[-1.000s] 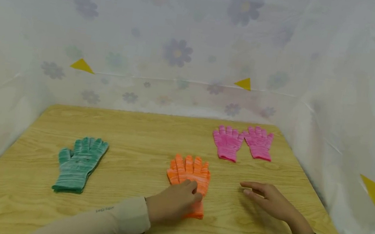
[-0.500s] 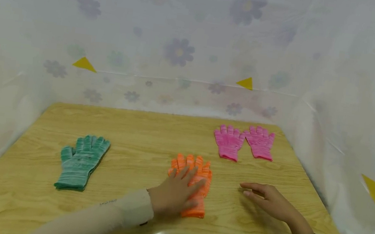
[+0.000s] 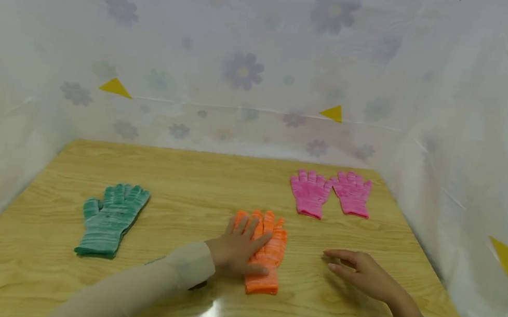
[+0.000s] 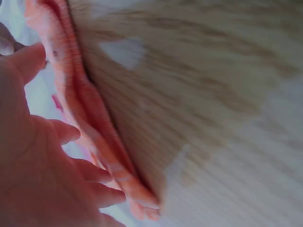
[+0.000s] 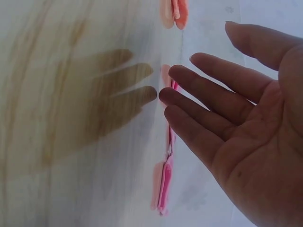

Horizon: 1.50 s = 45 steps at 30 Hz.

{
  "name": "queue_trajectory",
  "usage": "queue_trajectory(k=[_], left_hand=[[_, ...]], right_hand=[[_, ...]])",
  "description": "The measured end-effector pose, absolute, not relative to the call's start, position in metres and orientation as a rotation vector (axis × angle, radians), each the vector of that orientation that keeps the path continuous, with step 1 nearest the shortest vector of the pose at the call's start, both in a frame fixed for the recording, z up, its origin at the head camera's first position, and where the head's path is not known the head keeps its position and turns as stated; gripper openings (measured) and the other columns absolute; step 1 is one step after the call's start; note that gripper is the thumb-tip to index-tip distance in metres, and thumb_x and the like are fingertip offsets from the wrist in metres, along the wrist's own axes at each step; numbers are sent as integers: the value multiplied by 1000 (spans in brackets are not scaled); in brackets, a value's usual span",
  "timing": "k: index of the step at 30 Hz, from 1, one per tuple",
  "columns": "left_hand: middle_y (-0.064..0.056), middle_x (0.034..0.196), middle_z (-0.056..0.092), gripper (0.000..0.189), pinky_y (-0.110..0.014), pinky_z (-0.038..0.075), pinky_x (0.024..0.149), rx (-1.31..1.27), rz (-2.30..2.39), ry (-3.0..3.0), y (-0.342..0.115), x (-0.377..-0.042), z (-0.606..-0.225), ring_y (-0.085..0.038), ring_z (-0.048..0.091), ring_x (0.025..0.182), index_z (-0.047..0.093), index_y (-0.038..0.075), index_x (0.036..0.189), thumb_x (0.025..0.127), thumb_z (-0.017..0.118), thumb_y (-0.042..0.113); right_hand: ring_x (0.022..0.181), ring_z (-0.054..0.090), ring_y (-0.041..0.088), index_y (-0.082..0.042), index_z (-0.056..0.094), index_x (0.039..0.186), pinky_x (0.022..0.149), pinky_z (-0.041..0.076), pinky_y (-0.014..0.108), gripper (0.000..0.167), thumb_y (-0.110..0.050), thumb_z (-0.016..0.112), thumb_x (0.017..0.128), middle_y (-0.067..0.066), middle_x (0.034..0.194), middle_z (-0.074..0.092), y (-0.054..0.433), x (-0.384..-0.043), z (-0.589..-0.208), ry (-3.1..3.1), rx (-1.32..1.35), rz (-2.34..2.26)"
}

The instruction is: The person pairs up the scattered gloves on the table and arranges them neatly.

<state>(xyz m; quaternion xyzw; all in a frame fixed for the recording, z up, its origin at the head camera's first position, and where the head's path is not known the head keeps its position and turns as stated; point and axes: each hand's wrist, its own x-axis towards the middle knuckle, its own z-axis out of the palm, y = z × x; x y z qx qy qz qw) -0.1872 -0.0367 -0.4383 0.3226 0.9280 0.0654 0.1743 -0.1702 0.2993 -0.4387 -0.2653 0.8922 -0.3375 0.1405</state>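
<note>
In the head view an orange knit glove (image 3: 267, 264) lies at the middle front of the table, fingers pointing away, with another layer showing at its right edge. Spread flat over its left side is my left hand (image 3: 238, 248), hiding part of the palm and fingers. The left wrist view has these fingers (image 4: 97, 194) straight and apart, right at the orange glove (image 4: 87, 106). My right hand (image 3: 367, 276) stays to the right of the orange glove, holding nothing. Its fingers (image 5: 208, 97) are extended in the right wrist view, over their shadow on the tabletop.
A green knit glove (image 3: 107, 225) lies at the left of the wooden table (image 3: 186, 177). Two pink gloves, a left one (image 3: 310, 193) and a right one (image 3: 352, 193), lie side by side at the back right. White flowered sheeting (image 3: 176, 55) encloses the table.
My left hand has gone from curled fingers over the orange glove's palm to spread fingers, and has shifted slightly left. The right hand has barely moved.
</note>
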Motion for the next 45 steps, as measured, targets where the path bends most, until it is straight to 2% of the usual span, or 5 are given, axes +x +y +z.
queue_trajectory(k=[5,8,11,27,45], left_hand=[[-16,151,32,62,-57,27,110,1100,19,2827,-25,-178,-437,-36,30,139,34,25,150,96,46,55],[-9,121,51,52,-36,46,84,1214,-65,2929,-18,-160,-439,-25,50,109,45,22,140,96,50,49],[-8,112,51,47,-28,45,70,1254,-90,2914,-17,-142,-438,-20,50,98,48,20,135,98,47,47],[-20,152,29,53,-43,33,111,1151,13,2785,-32,-137,-442,-38,32,138,36,16,149,103,37,43],[-19,155,26,45,-56,33,107,931,517,2718,-145,-167,-445,-39,23,142,45,15,144,102,47,29]], right_hand=[[122,52,24,0,55,133,95,48,28,44,-30,50,101,13,130,59,298,-171,-438,2573,-762,-962],[122,52,25,0,55,132,96,49,34,44,-30,50,101,12,130,60,299,-172,-438,2578,-758,-949],[122,52,25,0,55,133,96,48,41,43,-29,49,101,12,130,60,299,-173,-438,2575,-761,-952],[124,50,40,5,47,138,98,44,50,47,-25,48,102,21,136,52,296,-173,-435,2622,-777,-995],[126,46,45,1,48,138,98,42,55,46,-28,48,102,22,139,49,291,-175,-434,2596,-744,-974]])
